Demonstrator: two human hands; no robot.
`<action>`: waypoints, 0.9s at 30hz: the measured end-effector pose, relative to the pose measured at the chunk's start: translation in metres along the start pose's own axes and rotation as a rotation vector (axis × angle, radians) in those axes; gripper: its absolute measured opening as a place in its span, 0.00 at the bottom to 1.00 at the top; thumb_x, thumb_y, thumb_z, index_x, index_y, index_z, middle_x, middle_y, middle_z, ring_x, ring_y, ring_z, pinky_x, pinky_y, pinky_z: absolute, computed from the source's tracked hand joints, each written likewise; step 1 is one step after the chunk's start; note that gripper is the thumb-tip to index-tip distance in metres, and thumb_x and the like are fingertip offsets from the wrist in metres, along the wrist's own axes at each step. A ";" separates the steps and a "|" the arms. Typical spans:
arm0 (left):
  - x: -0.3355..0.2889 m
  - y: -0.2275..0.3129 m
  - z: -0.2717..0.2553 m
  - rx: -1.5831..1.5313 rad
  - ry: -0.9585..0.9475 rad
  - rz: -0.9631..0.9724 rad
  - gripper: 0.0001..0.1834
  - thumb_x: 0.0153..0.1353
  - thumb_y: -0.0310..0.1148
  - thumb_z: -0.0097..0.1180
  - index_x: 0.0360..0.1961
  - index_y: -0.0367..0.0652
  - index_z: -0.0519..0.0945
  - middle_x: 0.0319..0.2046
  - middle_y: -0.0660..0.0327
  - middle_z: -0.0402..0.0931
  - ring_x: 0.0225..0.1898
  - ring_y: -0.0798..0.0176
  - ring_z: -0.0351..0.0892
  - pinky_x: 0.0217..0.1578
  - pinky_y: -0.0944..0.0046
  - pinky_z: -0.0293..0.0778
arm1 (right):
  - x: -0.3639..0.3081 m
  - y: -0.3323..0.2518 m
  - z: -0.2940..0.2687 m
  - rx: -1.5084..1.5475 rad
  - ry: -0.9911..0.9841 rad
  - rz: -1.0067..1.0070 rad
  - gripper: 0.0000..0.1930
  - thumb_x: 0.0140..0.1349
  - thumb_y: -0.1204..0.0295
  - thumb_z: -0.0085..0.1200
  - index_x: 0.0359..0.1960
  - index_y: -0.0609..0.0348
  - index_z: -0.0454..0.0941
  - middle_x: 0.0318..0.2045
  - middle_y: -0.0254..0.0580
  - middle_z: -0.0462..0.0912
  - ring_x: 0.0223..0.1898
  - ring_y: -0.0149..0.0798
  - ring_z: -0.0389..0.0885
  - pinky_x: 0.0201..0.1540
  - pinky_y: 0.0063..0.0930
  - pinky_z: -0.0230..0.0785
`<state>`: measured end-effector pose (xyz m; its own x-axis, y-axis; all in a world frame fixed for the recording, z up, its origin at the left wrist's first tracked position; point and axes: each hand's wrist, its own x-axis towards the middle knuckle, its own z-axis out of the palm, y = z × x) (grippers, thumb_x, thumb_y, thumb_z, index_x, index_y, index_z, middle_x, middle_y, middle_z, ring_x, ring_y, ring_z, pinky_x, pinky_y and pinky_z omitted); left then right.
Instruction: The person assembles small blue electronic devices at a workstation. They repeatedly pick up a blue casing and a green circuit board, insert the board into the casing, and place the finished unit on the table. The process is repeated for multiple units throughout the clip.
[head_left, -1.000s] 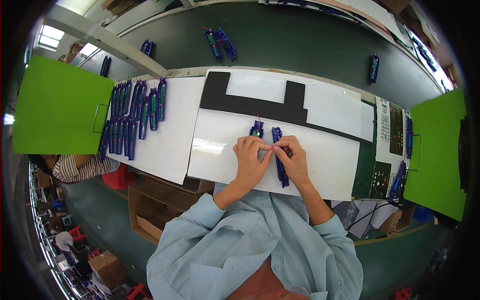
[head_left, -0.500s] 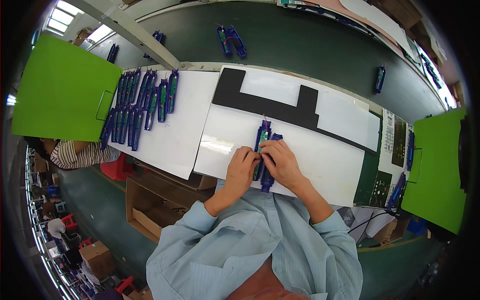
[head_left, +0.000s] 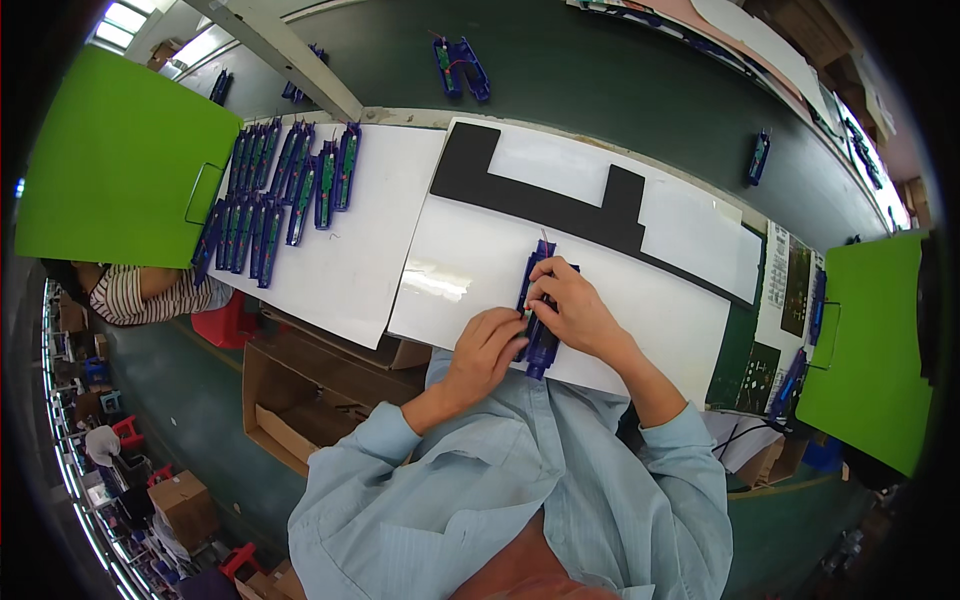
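Note:
In front of me on the white work surface lie two long blue plastic casing halves, side by side and slightly tilted. A thin wire stands up from the far end of the left one, whose circuit board is mostly covered by my fingers. My left hand is closed at the near left side of the casing, its fingertips pressed on the edge. Curled over the far part, my right hand pinches the casing with thumb and fingers. Whether a small part or wire is also between those fingertips is hidden.
Several blue casings with green boards stand in rows on the left. A black angular plate lies beyond my hands. Green panels flank both sides. On the dark belt lie more casings. A person in a striped sleeve sits at left.
My right hand has shifted slightly toward the far end of the casing. The left casing half has turned, so less of its green board shows. My left hand stays near the same spot.

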<state>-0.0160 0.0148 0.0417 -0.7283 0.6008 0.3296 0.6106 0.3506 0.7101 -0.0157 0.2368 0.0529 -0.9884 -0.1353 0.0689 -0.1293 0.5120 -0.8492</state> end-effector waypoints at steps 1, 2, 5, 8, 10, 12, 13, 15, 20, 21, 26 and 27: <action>-0.004 0.005 -0.005 0.016 -0.009 0.039 0.19 0.60 0.27 0.71 0.52 0.35 0.84 0.54 0.53 0.81 0.59 0.46 0.79 0.59 0.49 0.76 | 0.001 0.000 -0.001 -0.006 -0.019 -0.002 0.03 0.63 0.76 0.64 0.36 0.60 0.83 0.51 0.43 0.78 0.47 0.48 0.83 0.48 0.40 0.77; -0.006 0.008 -0.008 0.031 -0.018 0.077 0.21 0.60 0.29 0.72 0.54 0.36 0.84 0.56 0.54 0.81 0.61 0.46 0.79 0.61 0.47 0.75 | 0.002 0.000 -0.002 -0.012 -0.038 -0.005 0.03 0.64 0.76 0.65 0.36 0.60 0.83 0.51 0.43 0.77 0.47 0.48 0.83 0.48 0.40 0.77; -0.015 0.000 -0.003 0.113 -0.072 0.126 0.26 0.57 0.34 0.75 0.57 0.38 0.84 0.58 0.54 0.81 0.64 0.45 0.78 0.64 0.44 0.73 | 0.003 0.000 -0.005 -0.034 -0.073 -0.015 0.03 0.63 0.75 0.65 0.36 0.60 0.84 0.50 0.43 0.76 0.47 0.48 0.82 0.50 0.40 0.77; -0.019 -0.005 -0.001 0.178 -0.088 0.162 0.27 0.56 0.37 0.75 0.55 0.37 0.84 0.57 0.55 0.81 0.66 0.46 0.76 0.65 0.46 0.73 | 0.004 0.000 -0.004 -0.085 -0.091 -0.032 0.02 0.60 0.75 0.64 0.32 0.60 0.84 0.46 0.46 0.76 0.48 0.50 0.81 0.54 0.41 0.76; -0.018 -0.007 0.001 0.151 -0.081 0.169 0.27 0.55 0.39 0.75 0.54 0.37 0.84 0.57 0.55 0.81 0.66 0.47 0.76 0.66 0.46 0.73 | 0.006 0.001 -0.004 -0.103 -0.116 -0.022 0.03 0.60 0.74 0.63 0.32 0.59 0.84 0.45 0.45 0.76 0.48 0.50 0.80 0.53 0.42 0.76; -0.017 -0.008 0.002 0.138 -0.082 0.180 0.27 0.55 0.39 0.75 0.53 0.37 0.84 0.56 0.56 0.81 0.66 0.47 0.76 0.66 0.47 0.73 | 0.009 0.001 -0.006 -0.133 -0.147 -0.006 0.03 0.60 0.74 0.63 0.32 0.59 0.85 0.43 0.44 0.76 0.47 0.49 0.80 0.52 0.42 0.75; -0.016 -0.008 0.001 0.140 -0.085 0.183 0.27 0.54 0.40 0.75 0.53 0.37 0.84 0.56 0.56 0.81 0.66 0.47 0.76 0.66 0.47 0.73 | 0.011 0.000 -0.007 -0.154 -0.168 0.003 0.03 0.60 0.73 0.63 0.32 0.59 0.85 0.42 0.44 0.76 0.46 0.49 0.79 0.51 0.43 0.75; -0.014 -0.008 0.001 0.151 -0.095 0.194 0.27 0.54 0.40 0.75 0.53 0.37 0.84 0.56 0.56 0.80 0.66 0.47 0.76 0.66 0.47 0.73 | 0.012 -0.001 -0.007 -0.179 -0.182 0.009 0.03 0.60 0.73 0.63 0.31 0.58 0.85 0.40 0.43 0.77 0.45 0.48 0.79 0.50 0.43 0.73; -0.013 -0.009 -0.001 0.177 -0.117 0.217 0.27 0.54 0.40 0.75 0.52 0.37 0.84 0.56 0.56 0.80 0.66 0.47 0.76 0.66 0.47 0.73 | 0.011 -0.003 -0.007 -0.216 -0.174 -0.004 0.04 0.59 0.71 0.62 0.30 0.55 0.86 0.37 0.40 0.77 0.44 0.45 0.78 0.48 0.41 0.66; -0.014 -0.009 0.000 0.179 -0.116 0.218 0.27 0.54 0.41 0.75 0.52 0.37 0.85 0.56 0.56 0.80 0.66 0.47 0.76 0.66 0.47 0.73 | 0.011 -0.002 -0.006 -0.223 -0.180 -0.002 0.04 0.60 0.71 0.62 0.30 0.55 0.86 0.37 0.40 0.77 0.44 0.44 0.78 0.48 0.41 0.65; -0.015 -0.013 0.002 0.179 -0.112 0.231 0.27 0.53 0.42 0.76 0.51 0.36 0.85 0.56 0.56 0.80 0.66 0.47 0.76 0.66 0.47 0.73 | 0.014 -0.002 -0.007 -0.236 -0.214 0.019 0.04 0.60 0.70 0.61 0.31 0.55 0.86 0.37 0.40 0.77 0.44 0.44 0.78 0.49 0.41 0.64; -0.015 -0.013 0.002 0.177 -0.110 0.232 0.27 0.53 0.42 0.76 0.51 0.36 0.85 0.56 0.56 0.80 0.66 0.47 0.76 0.66 0.47 0.73 | 0.013 -0.001 -0.007 -0.240 -0.213 0.017 0.04 0.60 0.70 0.61 0.31 0.55 0.86 0.37 0.40 0.77 0.44 0.44 0.78 0.49 0.41 0.64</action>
<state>-0.0124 0.0031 0.0261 -0.5313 0.7501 0.3939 0.8081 0.3090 0.5015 -0.0294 0.2402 0.0584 -0.9550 -0.2866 -0.0767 -0.1530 0.6974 -0.7001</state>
